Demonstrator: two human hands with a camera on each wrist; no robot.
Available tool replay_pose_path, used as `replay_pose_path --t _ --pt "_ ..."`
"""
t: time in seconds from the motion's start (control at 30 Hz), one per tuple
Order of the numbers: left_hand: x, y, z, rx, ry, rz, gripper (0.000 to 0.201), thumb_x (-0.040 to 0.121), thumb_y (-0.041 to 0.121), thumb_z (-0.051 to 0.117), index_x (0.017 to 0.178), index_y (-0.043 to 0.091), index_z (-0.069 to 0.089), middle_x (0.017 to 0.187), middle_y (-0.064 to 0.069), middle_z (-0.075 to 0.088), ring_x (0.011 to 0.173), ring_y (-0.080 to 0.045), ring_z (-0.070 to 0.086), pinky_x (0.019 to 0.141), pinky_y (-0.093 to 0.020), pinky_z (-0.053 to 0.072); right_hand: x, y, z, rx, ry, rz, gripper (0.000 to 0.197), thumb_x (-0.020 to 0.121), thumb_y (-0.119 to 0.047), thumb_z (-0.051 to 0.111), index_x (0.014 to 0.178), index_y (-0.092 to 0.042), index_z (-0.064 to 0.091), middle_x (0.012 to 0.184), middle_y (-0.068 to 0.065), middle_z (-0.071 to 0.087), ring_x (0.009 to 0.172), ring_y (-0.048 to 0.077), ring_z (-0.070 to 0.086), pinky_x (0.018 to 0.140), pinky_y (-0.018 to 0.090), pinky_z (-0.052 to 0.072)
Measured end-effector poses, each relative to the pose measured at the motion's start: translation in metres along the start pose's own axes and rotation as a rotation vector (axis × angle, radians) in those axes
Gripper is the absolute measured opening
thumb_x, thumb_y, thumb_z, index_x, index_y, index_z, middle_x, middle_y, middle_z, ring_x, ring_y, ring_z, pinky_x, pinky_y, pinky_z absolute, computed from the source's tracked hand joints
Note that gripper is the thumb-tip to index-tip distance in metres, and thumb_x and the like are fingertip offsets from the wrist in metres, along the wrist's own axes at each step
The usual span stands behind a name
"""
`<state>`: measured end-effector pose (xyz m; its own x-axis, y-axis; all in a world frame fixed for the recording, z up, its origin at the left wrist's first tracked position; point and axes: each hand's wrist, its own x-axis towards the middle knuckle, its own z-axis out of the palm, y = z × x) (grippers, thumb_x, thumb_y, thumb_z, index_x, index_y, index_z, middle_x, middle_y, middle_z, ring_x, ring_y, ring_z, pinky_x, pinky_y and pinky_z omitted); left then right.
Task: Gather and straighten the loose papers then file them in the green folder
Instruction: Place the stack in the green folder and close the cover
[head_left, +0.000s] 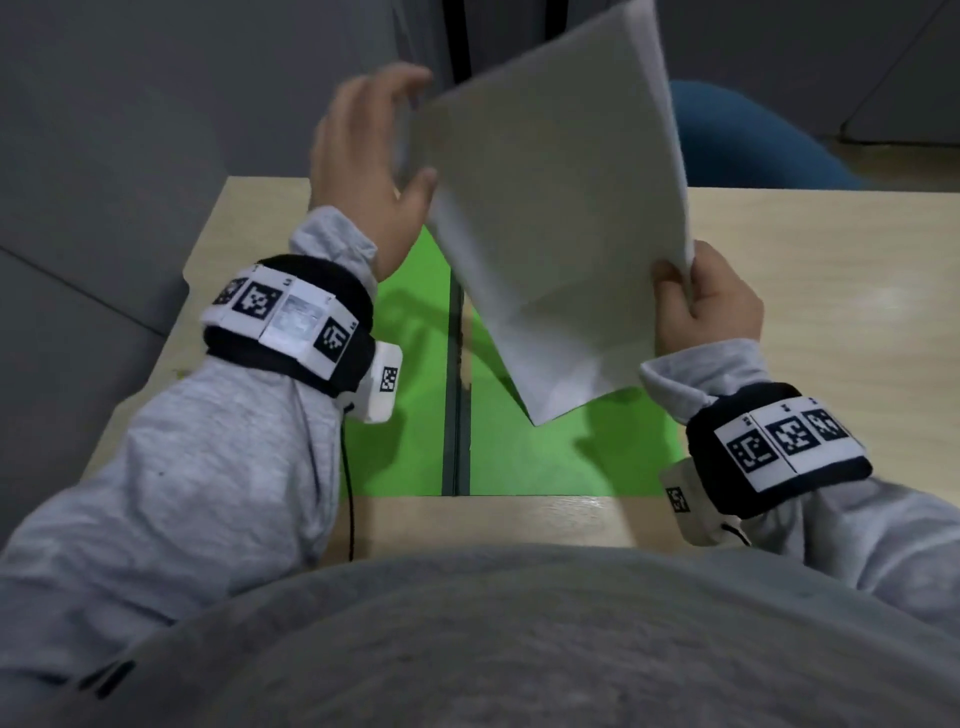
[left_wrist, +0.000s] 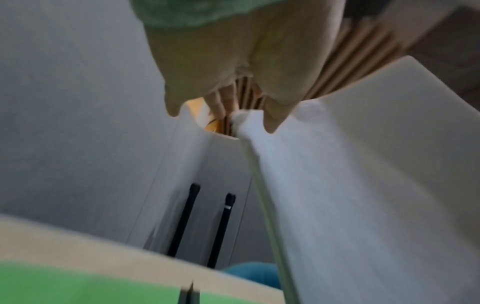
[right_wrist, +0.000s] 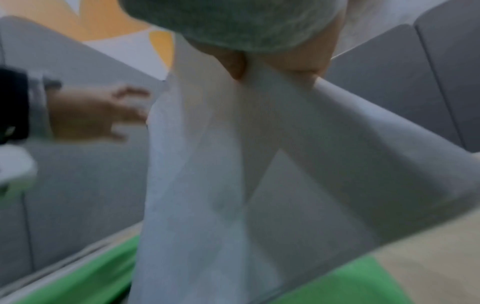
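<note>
A stack of white papers (head_left: 550, 208) hangs tilted in the air above the open green folder (head_left: 410, 415), which lies flat on the wooden table (head_left: 831, 260). My right hand (head_left: 685, 280) pinches the stack's lower right edge, thumb on top. My left hand (head_left: 400, 130) is at the stack's left edge with fingers spread and relaxed, the thumb touching the paper. The left wrist view shows the left hand (left_wrist: 222, 120) against the papers (left_wrist: 363, 185), blurred. In the right wrist view my right hand (right_wrist: 272, 67) grips the sagging papers (right_wrist: 207, 185) over the folder (right_wrist: 350, 283).
The folder's dark spine (head_left: 457, 389) runs down its middle. A blue chair (head_left: 737, 140) stands beyond the table's far edge. Grey panels (head_left: 104, 156) rise to the left of the table. My grey-clad body is close to the near edge.
</note>
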<state>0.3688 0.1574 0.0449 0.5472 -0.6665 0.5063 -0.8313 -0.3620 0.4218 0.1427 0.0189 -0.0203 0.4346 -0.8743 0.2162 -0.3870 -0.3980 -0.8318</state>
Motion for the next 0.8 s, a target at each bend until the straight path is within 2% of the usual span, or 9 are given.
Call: replay_pose_path --t 0.03,0.1,0.2,0.27,0.37,0.43,0.53,0.67,0.8 --pt "-0.006 -0.005 0.007 -0.095 0.055 -0.113 0.062 0.075 0.017 0.062 0.134 0.013 0.044 0.128 -0.009 0.051 0.117 -0.024 0.051 0.101 -0.034 0.041 0.001 -0.002 0.000 0.019 0.024 0.030 0.014 0.089 -0.017 0.050 0.079 -0.020 0.058 0.056 -0.006 0.049 0.056 0.008 0.040 0.052 0.021 0.031" --pt "-0.021 -0.015 0.024 -0.265 -0.009 -0.357 0.070 0.080 0.019 0.066 0.141 0.010 0.033 0.134 -0.012 0.048 0.120 -0.023 0.050 0.103 -0.032 0.041 0.003 -0.007 0.002 0.089 0.050 0.135 0.020 0.086 -0.020 0.050 0.066 -0.023 0.051 0.049 -0.010 0.048 0.049 0.007 0.039 0.045 0.014 0.029" --pt "-0.047 -0.017 0.047 -0.502 -0.356 -0.643 0.057 0.095 0.026 0.055 0.143 0.008 0.031 0.137 -0.011 0.049 0.123 -0.021 0.051 0.105 -0.036 0.042 0.006 -0.011 0.006 0.137 0.019 0.251 0.026 0.085 -0.020 0.049 0.059 -0.022 0.048 0.045 -0.008 0.045 0.041 0.003 0.039 0.039 0.010 0.027" --pt "-0.062 -0.012 0.057 -0.628 -0.481 -0.760 0.044 0.100 0.026 0.045 0.139 0.009 0.037 0.131 -0.007 0.056 0.115 -0.018 0.055 0.096 -0.034 0.046 0.008 -0.009 0.008 0.098 -0.036 0.299 0.021 0.085 -0.019 0.049 0.065 -0.019 0.052 0.051 -0.005 0.045 0.044 0.005 0.039 0.037 0.009 0.029" --pt "-0.076 -0.012 0.070 -0.719 -0.509 -0.847 0.037 0.096 0.016 0.051 0.131 0.006 0.042 0.123 -0.011 0.063 0.105 -0.025 0.063 0.086 -0.038 0.054 0.011 0.002 0.008 0.043 -0.143 0.394 0.012 0.085 -0.015 0.048 0.075 -0.014 0.054 0.057 -0.003 0.046 0.049 0.009 0.038 0.037 0.008 0.031" --pt "-0.081 -0.015 0.077 -0.642 -0.541 -0.861 0.034 0.091 0.011 0.057 0.124 0.006 0.048 0.121 -0.014 0.065 0.107 -0.030 0.064 0.091 -0.049 0.053 0.013 0.009 0.009 -0.018 -0.223 0.503 0.011 0.083 -0.012 0.046 0.079 -0.012 0.056 0.061 0.001 0.050 0.051 0.013 0.042 0.045 0.015 0.037" --pt "-0.083 -0.016 0.088 -0.454 -0.620 -0.835 0.022 0.086 0.013 0.062 0.106 0.007 0.056 0.108 -0.019 0.067 0.099 -0.037 0.066 0.086 -0.056 0.054 0.014 0.027 0.017 -0.139 -0.321 0.615 0.018 0.085 -0.008 0.045 0.092 -0.011 0.062 0.073 0.003 0.057 0.065 0.022 0.053 0.063 0.022 0.045" --pt "-0.080 -0.017 0.103 -0.206 -0.761 -0.837 0.027 0.088 0.015 0.060 0.111 0.002 0.056 0.111 -0.021 0.063 0.100 -0.036 0.064 0.087 -0.048 0.055 0.011 0.049 0.034 -0.219 -0.373 0.624 0.031 0.089 -0.017 0.053 0.118 -0.008 0.059 0.094 0.002 0.052 0.083 0.018 0.048 0.073 0.026 0.040" --pt "-0.077 -0.018 0.116 -0.057 -0.841 -0.794 0.024 0.088 0.016 0.059 0.108 0.001 0.059 0.109 -0.020 0.065 0.085 -0.029 0.062 0.084 -0.037 0.056 0.012 0.061 0.045 -0.231 -0.387 0.635 0.036 0.087 -0.016 0.055 0.123 -0.011 0.056 0.097 0.001 0.050 0.085 0.017 0.047 0.073 0.025 0.038"
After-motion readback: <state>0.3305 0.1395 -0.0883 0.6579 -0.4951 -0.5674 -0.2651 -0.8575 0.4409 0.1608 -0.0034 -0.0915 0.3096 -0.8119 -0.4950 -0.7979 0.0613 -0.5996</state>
